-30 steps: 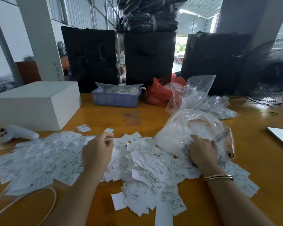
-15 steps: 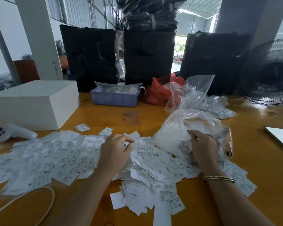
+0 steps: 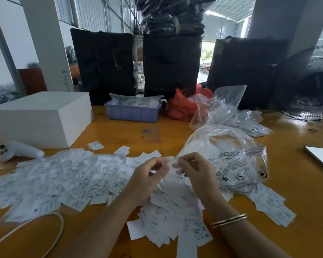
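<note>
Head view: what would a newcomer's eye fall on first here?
First, the wide heap of white printed tags spread over the orange table, from the left edge to the middle. Above the heap, in the middle, the left hand and the right hand pinch a clear plastic piece between them. Just right of them lies a large clear bag; tall black bundles stand behind.

Bright daylight from the open doorway behind, glare on the glossy table point(image 3: 296, 183), edges bowed, slight motion blur.
</note>
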Available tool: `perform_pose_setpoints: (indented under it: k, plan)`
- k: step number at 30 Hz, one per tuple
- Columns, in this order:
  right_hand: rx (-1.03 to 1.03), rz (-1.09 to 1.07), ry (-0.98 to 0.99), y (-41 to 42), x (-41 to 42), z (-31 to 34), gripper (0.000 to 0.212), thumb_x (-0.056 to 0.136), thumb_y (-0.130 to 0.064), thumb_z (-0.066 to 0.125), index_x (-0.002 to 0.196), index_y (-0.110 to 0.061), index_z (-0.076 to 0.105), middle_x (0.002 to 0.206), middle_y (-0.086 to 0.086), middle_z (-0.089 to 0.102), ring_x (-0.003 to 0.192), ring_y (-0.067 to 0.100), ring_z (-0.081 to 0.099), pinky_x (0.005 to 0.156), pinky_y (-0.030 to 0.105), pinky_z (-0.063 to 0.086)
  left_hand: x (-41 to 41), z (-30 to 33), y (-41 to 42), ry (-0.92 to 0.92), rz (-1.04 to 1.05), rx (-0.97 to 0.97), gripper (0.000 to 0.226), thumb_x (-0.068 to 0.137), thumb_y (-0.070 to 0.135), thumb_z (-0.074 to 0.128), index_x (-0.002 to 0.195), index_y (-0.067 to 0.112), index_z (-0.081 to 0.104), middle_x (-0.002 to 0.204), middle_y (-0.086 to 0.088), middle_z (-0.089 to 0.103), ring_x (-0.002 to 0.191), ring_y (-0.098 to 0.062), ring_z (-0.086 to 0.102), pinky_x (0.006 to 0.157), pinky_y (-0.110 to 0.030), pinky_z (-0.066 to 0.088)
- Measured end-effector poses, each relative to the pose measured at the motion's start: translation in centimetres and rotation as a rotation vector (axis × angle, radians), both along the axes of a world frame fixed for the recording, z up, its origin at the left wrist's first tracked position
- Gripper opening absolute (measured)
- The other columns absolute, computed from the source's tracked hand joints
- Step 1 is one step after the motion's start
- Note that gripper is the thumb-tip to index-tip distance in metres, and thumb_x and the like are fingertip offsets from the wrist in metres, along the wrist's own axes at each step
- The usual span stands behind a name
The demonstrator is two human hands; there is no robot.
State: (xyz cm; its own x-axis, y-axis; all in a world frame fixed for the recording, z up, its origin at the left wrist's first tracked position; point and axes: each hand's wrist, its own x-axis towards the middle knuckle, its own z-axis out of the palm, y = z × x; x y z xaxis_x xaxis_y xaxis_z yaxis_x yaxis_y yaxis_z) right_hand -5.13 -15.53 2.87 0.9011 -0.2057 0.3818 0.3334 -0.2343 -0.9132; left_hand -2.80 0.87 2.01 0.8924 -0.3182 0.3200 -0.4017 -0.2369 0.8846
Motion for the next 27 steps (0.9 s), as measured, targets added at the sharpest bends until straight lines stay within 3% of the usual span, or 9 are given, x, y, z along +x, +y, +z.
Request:
perform_pose_setpoints:
  k: [3, 7, 12, 14, 17, 23, 27]
  plan:
    - [-0.032, 0.013, 0.034, 0.1, 0.2, -0.6, 0.006, 0.088, -0.014, 0.064, 0.083, -0.017, 0.063, 0.072, -0.007, 0.073, 0.062, 0.007, 0.067, 0.054, 0.013, 0.048, 0.1, -0.2, -0.3, 0.038, 0.023, -0.048, 0.011, 0.087, 0.042, 0.061, 0.083, 0.037, 0.071, 0.088, 0.006, 0.072, 0.085, -0.008, 0.065, 0.077, -0.019, 0.052]
    - [-0.134, -0.077, 0.013, -0.1, 0.8, -1.0, 0.011, 0.094, -0.022, 0.055, 0.088, -0.021, 0.064, 0.077, -0.006, 0.070, 0.073, 0.005, 0.065, 0.065, 0.021, 0.052, 0.4, -0.4, -0.4, 0.064, 0.124, -0.138, 0.013, 0.091, 0.023, 0.061, 0.082, 0.021, 0.069, 0.080, 0.011, 0.074, 0.076, -0.001, 0.067, 0.066, -0.008, 0.047]
    - [-0.760, -0.062, 0.100, 0.0, 1.3, -2.0, 0.033, 0.096, -0.017, 0.042, 0.126, -0.023, 0.052, 0.119, -0.002, 0.059, 0.112, 0.015, 0.051, 0.089, 0.026, 0.040, 0.9, -0.5, -0.1, 0.127, 0.237, -0.294, 0.009, 0.093, 0.008, 0.056, 0.088, 0.012, 0.062, 0.077, 0.005, 0.075, 0.073, -0.008, 0.071, 0.061, -0.011, 0.050]
    - [-0.916, -0.053, 0.110, 0.4, 1.4, -2.3, 0.037, 0.095, -0.016, 0.039, 0.130, -0.023, 0.049, 0.123, -0.001, 0.060, 0.116, 0.019, 0.050, 0.096, 0.031, 0.036, 0.9, -0.5, -0.1, 0.130, 0.265, -0.296, 0.011, 0.091, 0.005, 0.057, 0.090, 0.014, 0.061, 0.076, 0.005, 0.074, 0.071, -0.008, 0.070, 0.063, -0.015, 0.050]
    - [-0.998, -0.091, 0.073, 0.6, 1.4, -2.2, 0.037, 0.097, -0.022, 0.037, 0.130, -0.027, 0.052, 0.123, -0.006, 0.062, 0.112, 0.015, 0.053, 0.098, 0.031, 0.032, 1.0, -0.5, 0.0, 0.127, 0.291, -0.292, 0.017, 0.087, 0.005, 0.062, 0.092, 0.021, 0.063, 0.077, 0.008, 0.073, 0.072, -0.005, 0.068, 0.067, -0.017, 0.050]
    - [-1.109, -0.101, 0.068, 0.4, 1.4, -2.0, 0.035, 0.101, -0.030, 0.034, 0.122, -0.025, 0.061, 0.121, -0.006, 0.059, 0.110, 0.015, 0.049, 0.095, 0.030, 0.030, 0.8, -0.3, -0.2, 0.133, 0.326, -0.357, 0.013, 0.082, 0.008, 0.071, 0.084, 0.021, 0.071, 0.077, 0.015, 0.072, 0.075, 0.004, 0.066, 0.059, -0.004, 0.045]
    - [-1.075, -0.092, 0.103, 0.4, 1.3, -1.8, 0.036, 0.101, -0.032, 0.032, 0.121, -0.022, 0.060, 0.119, -0.005, 0.063, 0.108, 0.015, 0.053, 0.094, 0.030, 0.033, 0.7, -0.1, -0.3, 0.121, 0.319, -0.339, 0.012, 0.084, 0.015, 0.070, 0.083, 0.027, 0.073, 0.080, 0.020, 0.072, 0.079, 0.008, 0.065, 0.062, -0.003, 0.046]
